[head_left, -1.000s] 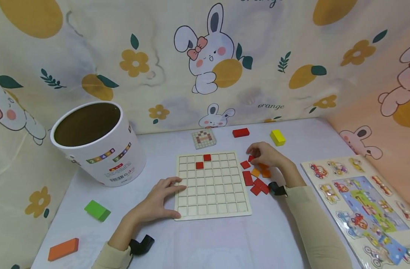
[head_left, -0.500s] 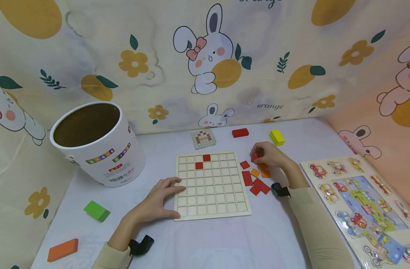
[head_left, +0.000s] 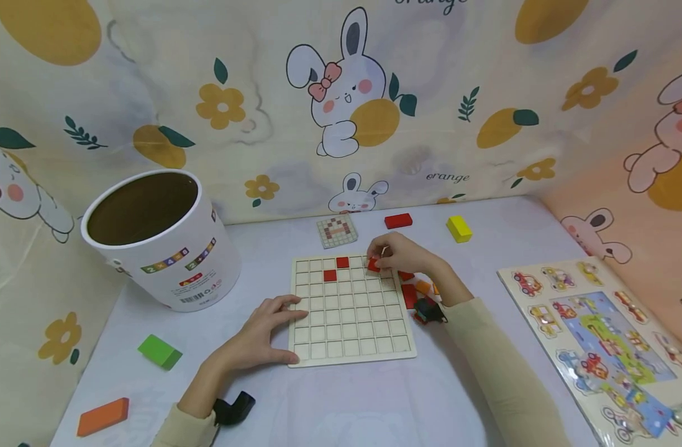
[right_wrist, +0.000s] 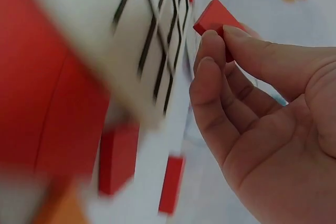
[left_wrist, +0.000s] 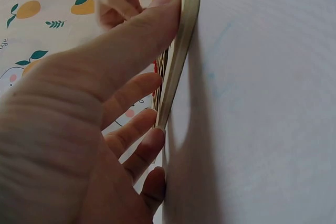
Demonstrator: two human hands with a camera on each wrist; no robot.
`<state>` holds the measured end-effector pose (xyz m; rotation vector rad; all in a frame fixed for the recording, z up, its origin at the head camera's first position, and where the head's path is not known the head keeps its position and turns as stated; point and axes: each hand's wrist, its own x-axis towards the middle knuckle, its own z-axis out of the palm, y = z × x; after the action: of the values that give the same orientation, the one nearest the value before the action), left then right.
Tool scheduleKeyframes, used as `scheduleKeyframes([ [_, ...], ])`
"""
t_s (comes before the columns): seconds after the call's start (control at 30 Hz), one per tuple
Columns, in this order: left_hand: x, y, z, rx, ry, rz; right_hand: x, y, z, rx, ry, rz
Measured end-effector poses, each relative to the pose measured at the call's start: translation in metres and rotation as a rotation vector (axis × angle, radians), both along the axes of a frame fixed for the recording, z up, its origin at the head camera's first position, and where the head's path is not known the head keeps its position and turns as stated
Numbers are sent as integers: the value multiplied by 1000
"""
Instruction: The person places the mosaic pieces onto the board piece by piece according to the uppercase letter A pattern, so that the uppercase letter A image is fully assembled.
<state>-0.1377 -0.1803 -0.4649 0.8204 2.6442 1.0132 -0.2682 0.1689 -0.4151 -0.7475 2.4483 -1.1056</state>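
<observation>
A cream wooden grid board [head_left: 352,316] lies flat, with two red square tiles [head_left: 342,262] seated in its upper cells, set diagonally. My right hand [head_left: 402,253] is over the board's far right corner and pinches another red square tile [right_wrist: 216,17] between thumb and fingertips. At the left edge of the board rests my left hand [head_left: 263,332], fingers spread and fairly straight. Its thumb [left_wrist: 152,22] touches the board's edge in the left wrist view. Loose red and orange tiles [head_left: 423,287] lie right of the board, partly hidden by my right hand and wrist.
Behind the board lie a small pattern card [head_left: 336,231], a red block [head_left: 399,220] and a yellow block [head_left: 459,229]. A white bucket [head_left: 218,273], a green block [head_left: 159,352] and an orange block [head_left: 103,417] are at left. A picture puzzle board [head_left: 542,354] is at right.
My right hand has picked a red tile from the loose pile and carried it left, over the board's far right corner. My left hand has stayed at the board's edge.
</observation>
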Motion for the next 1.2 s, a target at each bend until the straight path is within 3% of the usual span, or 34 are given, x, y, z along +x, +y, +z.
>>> scheduleKeyframes([
  [0.2, 0, 0, 0, 2, -1, -1, -3, -30, -3, 5, -18, 74],
  [0.5, 0, 0, 3, -1, -7, -1, -4, -39, -6, 45, -9, 71],
  [1.2, 1, 0, 2, 14, 9, -11, 6, -45, -5, 159, 88, -19],
])
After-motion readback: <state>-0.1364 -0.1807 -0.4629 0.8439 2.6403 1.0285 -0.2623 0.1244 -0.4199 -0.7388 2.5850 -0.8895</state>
